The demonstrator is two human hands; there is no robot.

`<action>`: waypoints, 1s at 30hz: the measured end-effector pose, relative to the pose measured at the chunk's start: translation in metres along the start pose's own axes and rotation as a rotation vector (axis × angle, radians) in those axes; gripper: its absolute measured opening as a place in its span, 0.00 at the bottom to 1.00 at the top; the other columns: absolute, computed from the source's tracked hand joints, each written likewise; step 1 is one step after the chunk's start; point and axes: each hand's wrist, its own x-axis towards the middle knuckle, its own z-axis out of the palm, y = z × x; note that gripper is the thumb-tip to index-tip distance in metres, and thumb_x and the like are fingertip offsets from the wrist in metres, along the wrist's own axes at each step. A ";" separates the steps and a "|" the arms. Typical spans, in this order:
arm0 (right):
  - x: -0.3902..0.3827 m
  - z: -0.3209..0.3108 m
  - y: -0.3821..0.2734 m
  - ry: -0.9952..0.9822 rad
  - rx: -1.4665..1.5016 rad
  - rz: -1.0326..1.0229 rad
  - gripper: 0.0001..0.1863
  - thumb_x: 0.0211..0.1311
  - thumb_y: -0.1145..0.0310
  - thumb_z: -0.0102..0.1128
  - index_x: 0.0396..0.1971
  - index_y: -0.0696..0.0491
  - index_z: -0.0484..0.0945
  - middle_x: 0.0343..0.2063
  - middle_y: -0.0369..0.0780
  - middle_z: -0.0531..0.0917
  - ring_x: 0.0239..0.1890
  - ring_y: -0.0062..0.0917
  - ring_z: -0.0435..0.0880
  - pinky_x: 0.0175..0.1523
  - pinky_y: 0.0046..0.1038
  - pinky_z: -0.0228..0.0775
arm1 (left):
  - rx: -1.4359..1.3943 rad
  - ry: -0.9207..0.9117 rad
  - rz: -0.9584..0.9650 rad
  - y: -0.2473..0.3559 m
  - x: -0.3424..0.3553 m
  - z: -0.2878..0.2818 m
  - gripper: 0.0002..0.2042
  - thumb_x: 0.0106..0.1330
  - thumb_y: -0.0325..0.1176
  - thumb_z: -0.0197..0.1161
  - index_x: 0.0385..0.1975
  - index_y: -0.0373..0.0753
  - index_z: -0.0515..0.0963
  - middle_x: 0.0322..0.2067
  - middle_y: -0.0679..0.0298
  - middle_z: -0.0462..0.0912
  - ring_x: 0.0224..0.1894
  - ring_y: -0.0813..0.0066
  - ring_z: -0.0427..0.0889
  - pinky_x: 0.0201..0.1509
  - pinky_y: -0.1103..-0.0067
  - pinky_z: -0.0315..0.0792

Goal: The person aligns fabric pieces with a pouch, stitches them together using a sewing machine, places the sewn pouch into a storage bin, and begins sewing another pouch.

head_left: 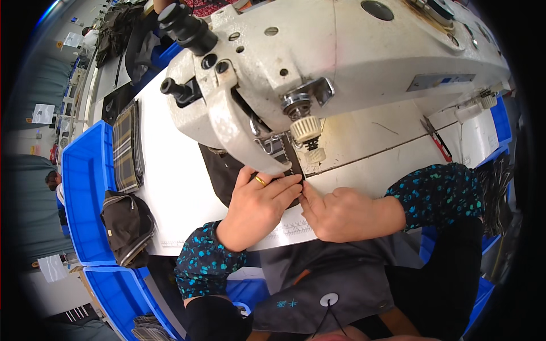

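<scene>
A white industrial sewing machine (352,51) has a dark fabric piece (219,179) with a metal zipper (289,165) beneath its needle area. My left hand (257,207), with a gold ring, lies on the fabric, fingers stretched over it beside the zipper, pressing down. My right hand (335,210) is at the fabric's right edge near my left fingertips, its fingers curled and closed on that edge. A white ruler strip (293,228) runs along the table's near edge below both hands.
Red-handled scissors (441,145) lie at the right. At the left are plaid fabric pieces (128,148), a dark pouch (124,221) and blue bins (85,187), (105,295). Another blue bin (499,122) is at the right. A person (55,184) is in the left background.
</scene>
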 end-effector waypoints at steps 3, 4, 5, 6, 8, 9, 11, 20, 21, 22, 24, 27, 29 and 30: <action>0.002 0.000 -0.001 0.036 0.021 0.011 0.23 0.44 0.66 0.59 0.34 0.72 0.85 0.32 0.62 0.85 0.14 0.20 0.74 0.15 0.21 0.60 | -0.022 0.010 0.000 0.000 0.000 0.002 0.15 0.50 0.26 0.69 0.40 0.44 0.86 0.48 0.73 0.88 0.51 0.72 0.81 0.61 0.65 0.67; 0.001 -0.001 -0.001 0.033 0.021 0.012 0.23 0.44 0.66 0.59 0.34 0.72 0.85 0.32 0.62 0.85 0.14 0.20 0.74 0.15 0.21 0.60 | -0.025 0.011 0.000 0.000 0.001 0.003 0.15 0.50 0.26 0.69 0.40 0.44 0.86 0.48 0.73 0.88 0.51 0.72 0.81 0.61 0.65 0.67; 0.001 -0.001 -0.001 0.026 0.053 -0.012 0.22 0.43 0.66 0.59 0.33 0.72 0.84 0.30 0.60 0.85 0.14 0.20 0.74 0.15 0.21 0.60 | -0.028 0.014 0.005 -0.001 0.001 0.003 0.14 0.50 0.26 0.69 0.39 0.44 0.86 0.48 0.72 0.88 0.51 0.72 0.81 0.61 0.65 0.66; 0.000 -0.001 -0.001 0.018 0.084 -0.036 0.22 0.43 0.66 0.60 0.32 0.71 0.84 0.28 0.58 0.84 0.13 0.20 0.74 0.15 0.21 0.60 | -0.031 0.017 0.010 -0.001 0.001 0.004 0.14 0.50 0.26 0.68 0.39 0.44 0.86 0.48 0.71 0.88 0.51 0.72 0.81 0.61 0.64 0.66; 0.000 -0.003 -0.002 0.016 0.081 -0.025 0.21 0.43 0.66 0.60 0.31 0.71 0.84 0.27 0.57 0.84 0.13 0.20 0.74 0.15 0.22 0.60 | -0.041 0.016 0.008 0.000 0.002 0.005 0.14 0.50 0.25 0.68 0.39 0.44 0.86 0.48 0.71 0.88 0.50 0.72 0.82 0.61 0.65 0.66; 0.001 -0.004 -0.003 0.014 0.077 -0.014 0.21 0.42 0.65 0.60 0.30 0.70 0.84 0.26 0.55 0.83 0.13 0.20 0.74 0.15 0.22 0.60 | -0.050 0.016 0.007 0.000 0.002 0.005 0.14 0.50 0.25 0.68 0.38 0.44 0.86 0.48 0.71 0.88 0.50 0.72 0.82 0.61 0.65 0.66; 0.001 -0.004 -0.001 0.017 0.085 -0.024 0.21 0.42 0.65 0.60 0.30 0.70 0.84 0.26 0.56 0.83 0.13 0.20 0.74 0.15 0.22 0.60 | -0.056 0.016 0.000 0.001 0.002 0.005 0.14 0.50 0.25 0.68 0.38 0.43 0.86 0.47 0.70 0.88 0.50 0.72 0.82 0.61 0.65 0.66; 0.003 0.007 0.006 -0.022 0.008 -0.002 0.18 0.51 0.68 0.59 0.39 0.62 0.86 0.43 0.56 0.87 0.13 0.16 0.72 0.17 0.21 0.62 | -0.064 0.045 -0.017 -0.010 0.006 0.006 0.15 0.48 0.24 0.69 0.39 0.42 0.86 0.46 0.68 0.88 0.49 0.70 0.84 0.64 0.61 0.67; 0.005 0.009 0.008 -0.006 0.028 0.030 0.18 0.52 0.68 0.60 0.40 0.62 0.86 0.45 0.56 0.87 0.13 0.17 0.72 0.17 0.21 0.62 | -0.065 0.054 -0.017 -0.014 0.008 0.007 0.15 0.48 0.24 0.69 0.39 0.42 0.86 0.46 0.67 0.88 0.49 0.69 0.84 0.65 0.61 0.67; 0.005 0.011 0.011 -0.009 0.027 0.021 0.18 0.52 0.68 0.60 0.40 0.62 0.86 0.45 0.56 0.87 0.13 0.17 0.72 0.17 0.21 0.62 | -0.073 0.061 -0.027 -0.018 0.009 0.010 0.15 0.49 0.23 0.69 0.39 0.42 0.86 0.45 0.66 0.88 0.49 0.67 0.84 0.67 0.60 0.66; 0.007 0.014 0.018 0.025 -0.011 0.040 0.18 0.54 0.69 0.60 0.43 0.62 0.86 0.49 0.55 0.86 0.13 0.17 0.73 0.17 0.22 0.63 | -0.047 0.101 -0.020 -0.025 0.013 0.011 0.15 0.50 0.23 0.69 0.39 0.41 0.86 0.44 0.66 0.88 0.48 0.66 0.84 0.60 0.62 0.69; 0.011 0.017 0.028 0.045 0.042 0.060 0.19 0.53 0.70 0.60 0.43 0.65 0.84 0.44 0.58 0.86 0.13 0.18 0.78 0.17 0.23 0.68 | -0.049 0.131 -0.032 -0.033 0.019 0.015 0.14 0.51 0.24 0.69 0.40 0.42 0.86 0.44 0.67 0.88 0.48 0.66 0.84 0.54 0.64 0.70; 0.010 0.020 0.030 0.010 0.038 0.075 0.19 0.54 0.70 0.60 0.45 0.63 0.84 0.49 0.54 0.85 0.14 0.18 0.76 0.18 0.23 0.67 | -0.054 0.133 -0.045 -0.037 0.020 0.015 0.15 0.51 0.24 0.69 0.40 0.42 0.86 0.45 0.67 0.88 0.49 0.66 0.83 0.50 0.65 0.70; 0.010 0.021 0.030 -0.021 0.036 0.094 0.19 0.56 0.70 0.60 0.47 0.61 0.84 0.53 0.50 0.85 0.14 0.18 0.75 0.18 0.22 0.66 | -0.029 0.133 -0.060 -0.040 0.019 0.017 0.15 0.52 0.25 0.69 0.41 0.43 0.86 0.45 0.68 0.87 0.49 0.66 0.83 0.50 0.66 0.69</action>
